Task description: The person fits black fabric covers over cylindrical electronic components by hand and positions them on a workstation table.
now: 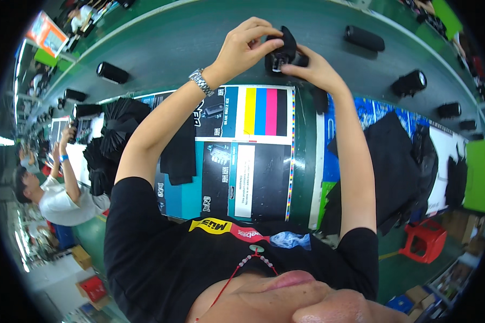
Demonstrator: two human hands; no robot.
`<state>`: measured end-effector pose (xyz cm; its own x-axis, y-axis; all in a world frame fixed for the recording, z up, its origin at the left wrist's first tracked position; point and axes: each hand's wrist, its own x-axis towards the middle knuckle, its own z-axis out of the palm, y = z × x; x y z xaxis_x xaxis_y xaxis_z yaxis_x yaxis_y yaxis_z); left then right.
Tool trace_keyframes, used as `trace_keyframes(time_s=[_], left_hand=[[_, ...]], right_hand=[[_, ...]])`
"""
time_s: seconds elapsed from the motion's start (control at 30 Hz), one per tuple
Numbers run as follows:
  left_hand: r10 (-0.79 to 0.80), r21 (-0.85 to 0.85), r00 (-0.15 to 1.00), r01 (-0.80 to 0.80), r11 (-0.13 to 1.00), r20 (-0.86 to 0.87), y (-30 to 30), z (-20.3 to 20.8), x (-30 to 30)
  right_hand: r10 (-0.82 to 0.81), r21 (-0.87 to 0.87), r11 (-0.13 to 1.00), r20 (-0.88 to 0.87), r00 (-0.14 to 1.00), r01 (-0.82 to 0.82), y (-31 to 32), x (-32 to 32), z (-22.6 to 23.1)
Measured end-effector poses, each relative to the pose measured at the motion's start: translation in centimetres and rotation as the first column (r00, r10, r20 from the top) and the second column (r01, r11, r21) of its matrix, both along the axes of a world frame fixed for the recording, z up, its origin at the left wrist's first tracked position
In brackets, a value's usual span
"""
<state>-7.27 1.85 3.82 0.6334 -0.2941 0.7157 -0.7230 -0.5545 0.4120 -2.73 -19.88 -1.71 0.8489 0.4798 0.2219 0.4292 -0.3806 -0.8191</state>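
Over the long green work surface (199, 43), my two hands hold a black cylindrical speaker (278, 63) between them. A dark piece that looks like black cloth (289, 41) covers its far end. My left hand (249, 42) pinches this dark piece from the left, thumb and fingers together. From the right, my right hand (319, 71) wraps around the speaker's side, its thumb at the near end. Part of the speaker is hidden behind the fingers. A silver watch (200, 82) sits on my left wrist.
More black speakers lie along the surface, one (365, 39) at far right, another (409, 83) nearer, one (112, 72) at left. Black cloth piles (125, 121) flank printed sheets (264, 156); more cloth (388, 161) lies right. A co-worker (64, 188) stands left, a red stool (423, 240) right.
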Motion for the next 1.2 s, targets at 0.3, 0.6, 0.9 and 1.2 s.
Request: trace_keyframes(time_s=[0.3,0.6,0.9,1.2], left_hand=[[-0.575,-0.862,0.644,-0.339,0.377,-0.505,0.0,-4.7,6.6],[-0.342,-0.851,0.820,-0.297,0.432,-0.460,-7.0,-11.9,7.5],[-0.171,-0.662,0.753,-0.417,0.623,-0.635,-4.5,-9.0,5.2],[0.600,-0.273,0.701,-0.708,0.651,-0.387,25.4,1.5,-7.4]], right_hand=[[-0.375,0.430,0.742,-0.369,0.850,0.514,5.3,5.8,0.7],[-0.242,0.624,0.506,-0.560,0.792,0.596,4.5,6.9,-8.1],[-0.214,0.576,0.477,-0.656,0.724,0.664,1.6,5.5,-7.9],[-0.760,0.499,0.448,-0.225,0.610,0.742,-7.3,1.3,0.0]])
